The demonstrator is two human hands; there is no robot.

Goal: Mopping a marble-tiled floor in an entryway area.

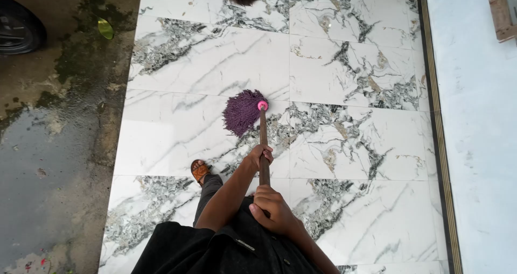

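Observation:
A mop with a purple string head and a pink collar rests on the white marble floor in front of me. Its brown wooden handle runs back toward my body. My left hand grips the handle lower down, nearer the head. My right hand is closed around the handle's upper end, close to my chest. The mop strings lie spread to the left of the collar. My left foot in a brown sandal stands on the tiles just left of the handle.
Wet, mossy concrete ground borders the tiles on the left, with a dark tyre at the top left and a green leaf. A pale blue wall and dark tile border run along the right.

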